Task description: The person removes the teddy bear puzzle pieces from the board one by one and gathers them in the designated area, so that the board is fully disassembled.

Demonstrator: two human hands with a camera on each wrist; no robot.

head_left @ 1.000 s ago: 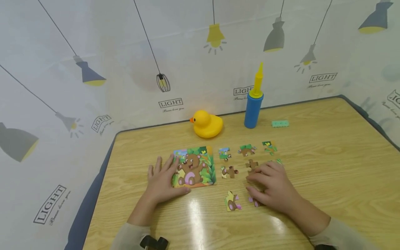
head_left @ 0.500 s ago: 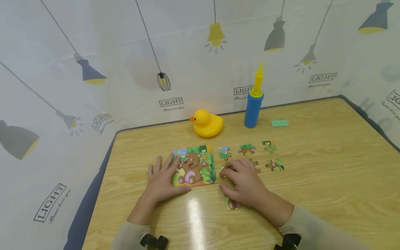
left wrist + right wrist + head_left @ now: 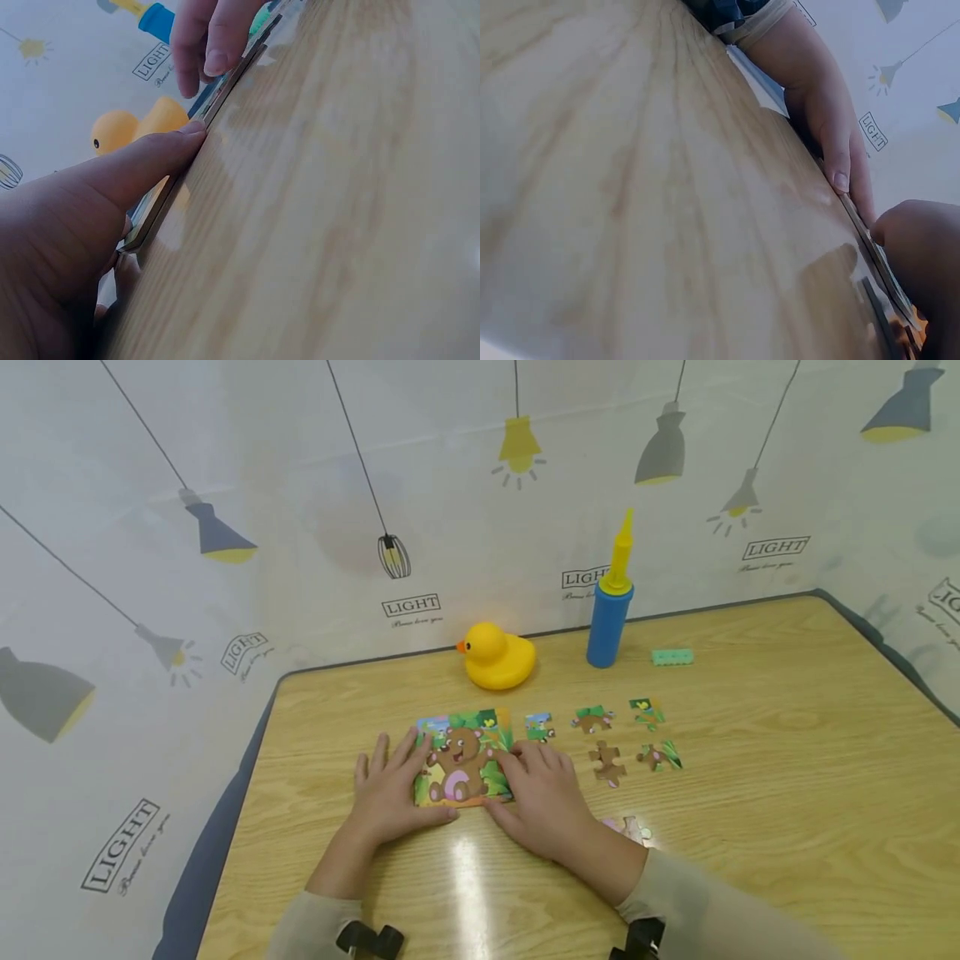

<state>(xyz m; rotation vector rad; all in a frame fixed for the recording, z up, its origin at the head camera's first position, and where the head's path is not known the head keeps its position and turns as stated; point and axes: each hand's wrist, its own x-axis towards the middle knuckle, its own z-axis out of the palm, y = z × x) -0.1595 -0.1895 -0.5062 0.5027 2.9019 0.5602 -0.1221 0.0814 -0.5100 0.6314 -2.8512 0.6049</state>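
A square bear picture puzzle [image 3: 459, 768] lies flat on the wooden table. My left hand [image 3: 390, 789] rests at its left side with straight, spread fingers; the thumb lies along the near edge, also visible in the left wrist view. At the puzzle's right edge is my right hand [image 3: 547, 802], its fingertips over that edge and its thumb near the lower right corner. In the left wrist view the right hand's fingers [image 3: 217, 61] hang loosely above the board, apart from each other. Loose jigsaw pieces [image 3: 607, 763] lie to the right; some are hidden beneath the right hand.
Behind the puzzle sits a yellow rubber duck [image 3: 498, 657]. A blue hand pump [image 3: 609, 627] with a yellow nozzle stands upright beside it, and a small green block [image 3: 672, 657] lies farther right. A lamp-printed curtain [image 3: 315, 527] borders the table's far edge.
My right hand has moved left from over the loose pieces to the puzzle's right edge, uncovering the middle and right pieces. The left hand has stayed in place.
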